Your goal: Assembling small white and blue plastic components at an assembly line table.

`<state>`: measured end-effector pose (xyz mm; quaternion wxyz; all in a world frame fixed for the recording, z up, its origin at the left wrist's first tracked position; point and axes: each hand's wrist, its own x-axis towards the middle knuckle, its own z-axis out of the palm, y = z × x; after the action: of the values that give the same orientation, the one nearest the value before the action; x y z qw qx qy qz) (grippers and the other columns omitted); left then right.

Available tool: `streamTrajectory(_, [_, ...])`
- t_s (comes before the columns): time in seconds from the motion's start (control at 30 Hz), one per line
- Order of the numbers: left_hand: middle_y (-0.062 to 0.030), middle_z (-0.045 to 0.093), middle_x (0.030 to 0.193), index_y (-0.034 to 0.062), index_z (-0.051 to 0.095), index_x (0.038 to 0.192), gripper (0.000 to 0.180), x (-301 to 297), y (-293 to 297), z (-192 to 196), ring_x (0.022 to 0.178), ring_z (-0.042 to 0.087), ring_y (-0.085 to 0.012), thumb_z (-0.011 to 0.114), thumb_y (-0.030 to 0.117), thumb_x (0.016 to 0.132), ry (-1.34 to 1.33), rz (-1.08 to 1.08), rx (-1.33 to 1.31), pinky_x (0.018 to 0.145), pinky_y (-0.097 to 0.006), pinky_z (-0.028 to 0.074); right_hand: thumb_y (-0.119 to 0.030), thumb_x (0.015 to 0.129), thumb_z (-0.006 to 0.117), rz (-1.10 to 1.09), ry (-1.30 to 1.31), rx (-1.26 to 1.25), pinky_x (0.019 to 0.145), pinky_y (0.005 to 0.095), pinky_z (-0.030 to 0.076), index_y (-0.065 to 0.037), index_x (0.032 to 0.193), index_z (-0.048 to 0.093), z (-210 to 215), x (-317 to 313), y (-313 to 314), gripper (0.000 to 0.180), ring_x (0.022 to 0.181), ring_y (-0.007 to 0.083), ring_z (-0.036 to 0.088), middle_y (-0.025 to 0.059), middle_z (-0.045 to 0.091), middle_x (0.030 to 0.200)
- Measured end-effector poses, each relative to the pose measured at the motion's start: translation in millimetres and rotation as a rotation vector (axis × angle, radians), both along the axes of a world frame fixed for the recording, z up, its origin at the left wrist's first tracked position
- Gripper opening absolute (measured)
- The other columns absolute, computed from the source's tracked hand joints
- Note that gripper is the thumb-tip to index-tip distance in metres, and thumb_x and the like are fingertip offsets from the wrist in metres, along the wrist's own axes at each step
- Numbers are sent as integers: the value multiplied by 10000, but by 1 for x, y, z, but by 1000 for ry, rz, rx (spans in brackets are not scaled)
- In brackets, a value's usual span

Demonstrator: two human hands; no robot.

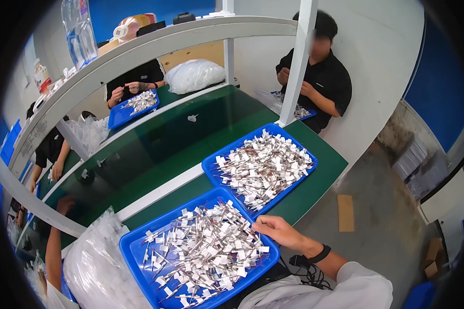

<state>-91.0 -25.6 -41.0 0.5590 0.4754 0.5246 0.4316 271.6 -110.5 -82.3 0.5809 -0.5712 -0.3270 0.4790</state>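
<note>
The right hand curls its fingers at the rim of the near tray; whether they grip is unclear. White-tagged wire parts heap this blue tray and the far tray just beyond, on a green bench. A plastic bag bulges beside the near tray. Across the bench, co-workers sit by similar trays.

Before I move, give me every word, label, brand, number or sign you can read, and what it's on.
I can quote none.
Clear bottle on the shelf: printing too blurred.
Red-labelled white bottle: lettering too small.
Black shirt at upper right: small chest mark, too small.
White tags in the near blue tray: no writing discernible.
</note>
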Motion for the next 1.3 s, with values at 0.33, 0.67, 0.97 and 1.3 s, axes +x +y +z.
streamTrajectory(0.33, [-168,636,1299,-114,540,1413,480,-2,-22,-15,1077,604,-221,598,214,1067,24,235,-12,975,-359,476,-241,1095,562,-22,-47,-41,812,214,506,14,1207,655,-1,-7,-1,294,925,46,609,-5,679,1027])
streamTrajectory(0.67, [-192,636,1306,-131,544,1397,488,-4,-14,-11,1084,599,-235,591,229,1071,73,238,-28,977,-373,481,-281,1105,498,-154,12,-239,703,366,652,110,1237,601,24,38,-26,425,895,305,775,238,731,1061])
streamTrajectory(0.97, [-192,632,1301,-122,546,1395,483,-16,-3,-15,1087,596,-237,586,236,1074,-6,113,-25,975,-374,480,-190,1065,566,-417,197,-140,877,419,647,162,1239,532,24,69,-14,394,1122,355,717,284,675,1206])
streamTrajectory(1.3, [-181,635,1271,-117,551,1383,464,-7,-12,-6,1067,600,-228,588,227,1073,-8,148,-62,960,-363,483,-132,1031,579,-373,280,-169,789,354,664,178,1294,499,37,82,-1,414,985,350,762,272,699,1171])
